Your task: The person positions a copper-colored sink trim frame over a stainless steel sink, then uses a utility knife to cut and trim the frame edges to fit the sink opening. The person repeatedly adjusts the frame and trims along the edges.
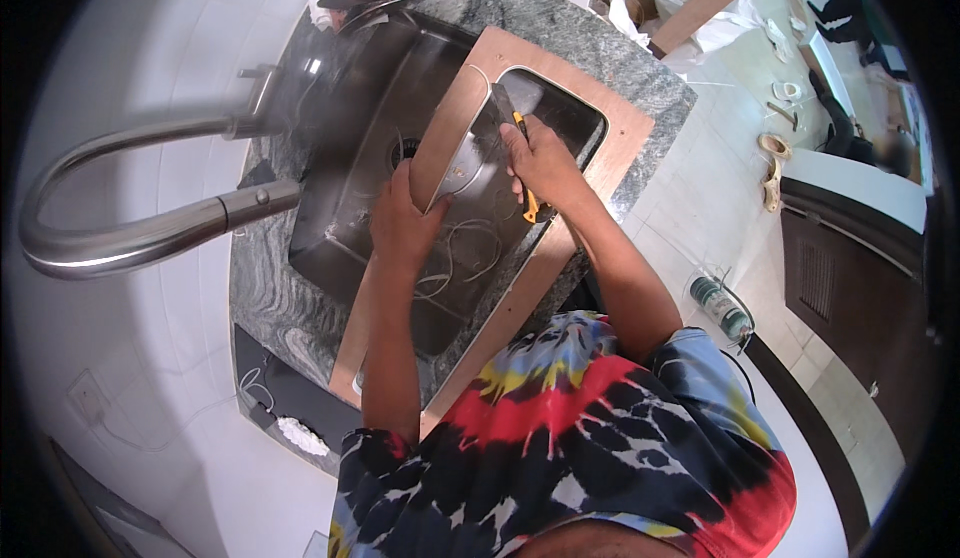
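A wood-faced frame [560,78] is laid across the dark sink [345,183] in the stone countertop [275,293], its left strip gripped between the thumb and fingers of the left hand [403,226]. To the right, a yellow-and-black utility knife [520,126] is held in the right hand's [545,165] closed fingers, its blade angled far and left beside the opening's inner edge.
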### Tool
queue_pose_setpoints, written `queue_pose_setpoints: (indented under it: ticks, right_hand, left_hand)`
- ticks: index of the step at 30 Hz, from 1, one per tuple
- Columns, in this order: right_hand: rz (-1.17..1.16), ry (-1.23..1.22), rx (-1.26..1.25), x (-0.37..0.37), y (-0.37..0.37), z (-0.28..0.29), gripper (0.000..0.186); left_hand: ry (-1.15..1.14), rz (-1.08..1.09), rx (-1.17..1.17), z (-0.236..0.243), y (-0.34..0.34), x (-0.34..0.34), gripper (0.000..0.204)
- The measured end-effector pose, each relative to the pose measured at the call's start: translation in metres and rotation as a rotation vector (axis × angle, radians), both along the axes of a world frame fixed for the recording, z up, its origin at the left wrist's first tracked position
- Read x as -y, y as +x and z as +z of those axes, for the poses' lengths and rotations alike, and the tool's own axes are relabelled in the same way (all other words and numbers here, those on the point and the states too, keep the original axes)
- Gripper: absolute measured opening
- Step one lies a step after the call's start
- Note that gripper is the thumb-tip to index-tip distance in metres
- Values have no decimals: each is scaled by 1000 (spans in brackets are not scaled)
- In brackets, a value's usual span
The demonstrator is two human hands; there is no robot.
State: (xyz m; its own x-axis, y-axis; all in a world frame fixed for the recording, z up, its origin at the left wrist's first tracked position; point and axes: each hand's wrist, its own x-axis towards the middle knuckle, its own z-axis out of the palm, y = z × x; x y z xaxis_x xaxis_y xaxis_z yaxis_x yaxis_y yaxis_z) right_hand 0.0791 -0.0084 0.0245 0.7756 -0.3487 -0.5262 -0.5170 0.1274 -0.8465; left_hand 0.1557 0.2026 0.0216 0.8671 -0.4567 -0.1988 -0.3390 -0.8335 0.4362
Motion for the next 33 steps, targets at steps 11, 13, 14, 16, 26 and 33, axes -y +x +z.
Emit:
queue_pose_setpoints:
  ticks: [11,13,14,16,26,33]
  right_hand:
    - [17,-71,-22,-4,0,-2,35]
    - [38,-103,0,-4,2,-6,35]
    - [47,-118,11,-4,2,-8,35]
    - [26,-29,20,-7,6,-12,35]
    - [77,16,78,5,23,-10,34]
    - [-31,-20,104,29,11,-25,37]
  left_hand:
    - [12,48,-41,6,-2,6,58]
    - [66,42,-95,11,-2,9,58]
    - [52,52,-104,12,-3,9,58]
    - [25,73,-124,12,-5,9,58]
    - [30,62,-63,9,-3,12,70]
    - [-387,58,80,14,8,45,69]
